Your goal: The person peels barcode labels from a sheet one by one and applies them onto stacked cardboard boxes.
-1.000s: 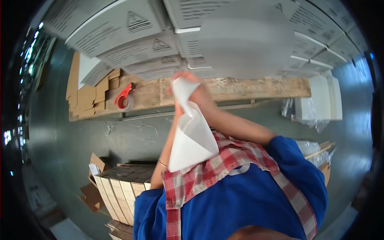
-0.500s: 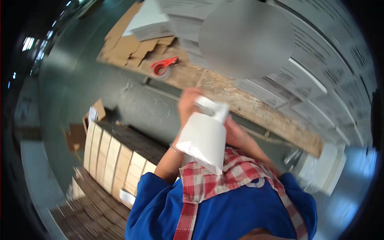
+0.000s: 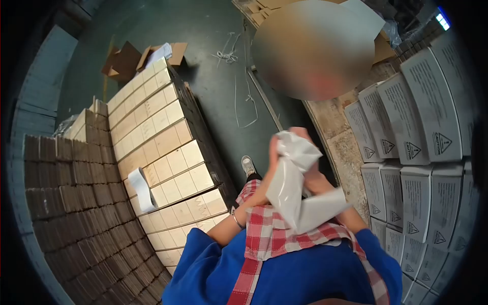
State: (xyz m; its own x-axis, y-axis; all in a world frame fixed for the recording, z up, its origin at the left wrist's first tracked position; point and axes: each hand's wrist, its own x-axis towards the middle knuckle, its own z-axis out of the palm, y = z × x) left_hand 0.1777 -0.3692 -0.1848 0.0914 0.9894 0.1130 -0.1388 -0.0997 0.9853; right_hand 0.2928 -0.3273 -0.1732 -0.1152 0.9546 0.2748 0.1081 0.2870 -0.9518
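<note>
A long glossy white strip, folded and crumpled at its far end, is held in front of my chest. My left hand is closed on the bunched part from the left, a thin bracelet on its wrist. From the other side, my right hand grips the same bunch, its fingers partly hidden behind the strip. The strip's loose end loops down and out to the right over my right forearm. Below it is my red-and-white checked apron.
Pale wooden blocks are stacked at left, with a curled white strip on them. Flattened cardboard stands beside them. Printed white boxes line the worn wooden table at right. Cord and an open carton lie on the floor.
My view has turned left, bringing the wooden blocks nearer the middle. The strip went from a wide loop to a crumpled bunch between my hands, with a loose end swinging right.
</note>
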